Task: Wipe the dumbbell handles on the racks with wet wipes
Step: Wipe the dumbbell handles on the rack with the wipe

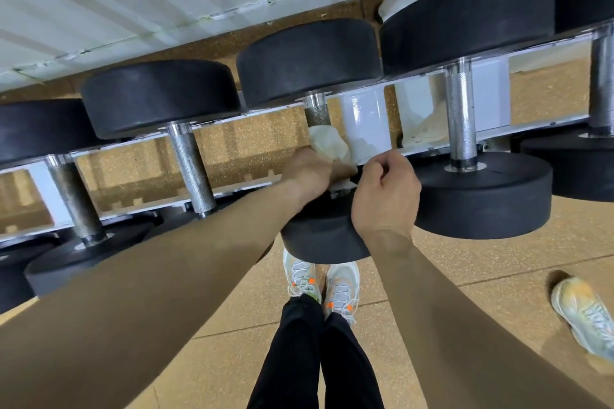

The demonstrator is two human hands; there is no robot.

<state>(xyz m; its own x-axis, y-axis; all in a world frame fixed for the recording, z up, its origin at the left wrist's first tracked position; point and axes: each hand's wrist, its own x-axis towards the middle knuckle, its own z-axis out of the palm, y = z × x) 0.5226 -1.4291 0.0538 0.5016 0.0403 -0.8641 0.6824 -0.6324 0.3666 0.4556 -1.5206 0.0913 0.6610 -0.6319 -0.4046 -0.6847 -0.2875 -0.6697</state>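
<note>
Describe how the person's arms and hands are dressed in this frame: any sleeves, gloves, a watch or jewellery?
The left forearm and right forearm are bare all the way to the frame edge, with no sleeve in view. The left hand and right hand wear no gloves. No watch, wristband or ring shows on the parts that are visible.

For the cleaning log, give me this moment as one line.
step: handle wipe | left hand: grips wet wipe round dumbbell handle | right hand: curled beside it, grip unclear
</note>
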